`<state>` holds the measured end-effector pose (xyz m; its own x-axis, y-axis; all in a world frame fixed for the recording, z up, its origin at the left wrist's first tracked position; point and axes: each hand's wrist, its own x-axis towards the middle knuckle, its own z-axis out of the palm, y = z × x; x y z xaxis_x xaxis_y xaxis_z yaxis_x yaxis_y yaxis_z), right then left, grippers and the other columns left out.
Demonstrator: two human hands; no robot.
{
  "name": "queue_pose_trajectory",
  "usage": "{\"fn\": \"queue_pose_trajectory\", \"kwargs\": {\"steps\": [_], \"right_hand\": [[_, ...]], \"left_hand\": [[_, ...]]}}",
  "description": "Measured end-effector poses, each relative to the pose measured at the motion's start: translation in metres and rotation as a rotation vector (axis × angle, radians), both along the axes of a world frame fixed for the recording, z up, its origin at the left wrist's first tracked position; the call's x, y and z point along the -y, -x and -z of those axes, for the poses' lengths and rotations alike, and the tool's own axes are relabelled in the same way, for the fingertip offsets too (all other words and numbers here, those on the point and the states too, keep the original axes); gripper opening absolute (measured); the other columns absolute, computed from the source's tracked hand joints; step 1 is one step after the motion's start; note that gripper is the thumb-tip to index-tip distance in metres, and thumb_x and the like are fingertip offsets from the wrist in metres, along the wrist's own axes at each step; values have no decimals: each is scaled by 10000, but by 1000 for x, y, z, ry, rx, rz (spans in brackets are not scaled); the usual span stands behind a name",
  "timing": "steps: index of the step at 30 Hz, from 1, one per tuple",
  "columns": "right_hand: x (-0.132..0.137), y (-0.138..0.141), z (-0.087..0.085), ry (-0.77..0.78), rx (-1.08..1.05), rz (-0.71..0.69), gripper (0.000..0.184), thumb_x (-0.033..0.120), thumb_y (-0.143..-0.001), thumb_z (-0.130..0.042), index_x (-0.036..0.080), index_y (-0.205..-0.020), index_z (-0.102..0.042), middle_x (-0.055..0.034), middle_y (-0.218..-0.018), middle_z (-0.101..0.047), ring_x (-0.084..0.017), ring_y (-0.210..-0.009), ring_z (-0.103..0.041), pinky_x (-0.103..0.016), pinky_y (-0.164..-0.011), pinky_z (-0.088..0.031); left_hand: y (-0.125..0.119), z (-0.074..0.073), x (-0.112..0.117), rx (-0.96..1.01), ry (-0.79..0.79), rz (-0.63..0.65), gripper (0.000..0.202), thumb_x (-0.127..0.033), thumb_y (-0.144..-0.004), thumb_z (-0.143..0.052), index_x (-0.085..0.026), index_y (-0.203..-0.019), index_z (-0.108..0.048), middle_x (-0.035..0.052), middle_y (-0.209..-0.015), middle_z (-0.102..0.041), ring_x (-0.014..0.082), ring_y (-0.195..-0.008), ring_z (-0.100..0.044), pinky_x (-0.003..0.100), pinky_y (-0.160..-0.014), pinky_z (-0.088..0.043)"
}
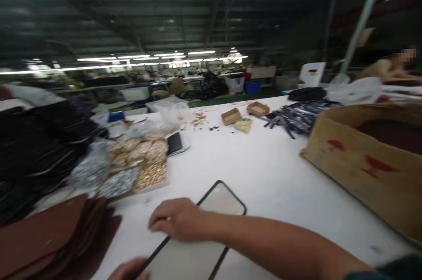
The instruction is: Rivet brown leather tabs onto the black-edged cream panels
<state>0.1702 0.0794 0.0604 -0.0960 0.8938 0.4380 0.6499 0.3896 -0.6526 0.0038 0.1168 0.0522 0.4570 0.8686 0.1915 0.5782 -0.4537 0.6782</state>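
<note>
A pale flat panel with black edging and rounded corners lies slanted on the white tabletop at the bottom middle. My right hand crosses above it from the right, fingers curled together near its left edge. A tiny pale spot shows at those fingertips, too small and blurred to name. Down at the bottom border, my left hand grips the panel's left edge, partly cut off by the frame. My right forearm hides part of the panel's middle.
Brown flat pieces are stacked at left. Behind them sit bags of gold and silver metal parts and a black pile. A large cardboard box stands at right. Small cardboard trays lie farther back. Another person is at far right.
</note>
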Motion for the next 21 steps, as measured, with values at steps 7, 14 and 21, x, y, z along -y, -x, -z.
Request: {"fn": "queue_pose_trajectory", "kwargs": {"steps": [7, 14, 21], "right_hand": [[21, -9, 43, -35, -190, -122, 117, 184, -917, -662, 273, -921, -737, -46, -923, -759, -261, -858, -715, -443, -801, -590], [26, -16, 63, -66, -176, 0, 138, 203, -983, -566, 247, -924, -683, -25, -906, -730, -218, -861, -687, -381, -800, -553], [19, -21, 77, -97, -48, -81, 104, 205, -973, -631, 247, -946, -723, -24, -1121, -720, -203, -1045, -650, -389, -955, -448]], "left_hand": [[24, 16, 11, 368, 441, -53, 437, -475, -738, -790, -163, -1044, -782, 115, -1060, -795, 322, -1014, -714, 403, -912, -568], [27, 36, 20, 419, 648, 5, 483, -418, -743, -809, -130, -1124, -732, 113, -992, -792, 263, -885, -730, 336, -775, -577], [27, 38, 23, 349, 668, -25, 306, -401, -766, -806, -148, -928, -749, 35, -797, -754, 205, -726, -676, 268, -647, -514]]}}
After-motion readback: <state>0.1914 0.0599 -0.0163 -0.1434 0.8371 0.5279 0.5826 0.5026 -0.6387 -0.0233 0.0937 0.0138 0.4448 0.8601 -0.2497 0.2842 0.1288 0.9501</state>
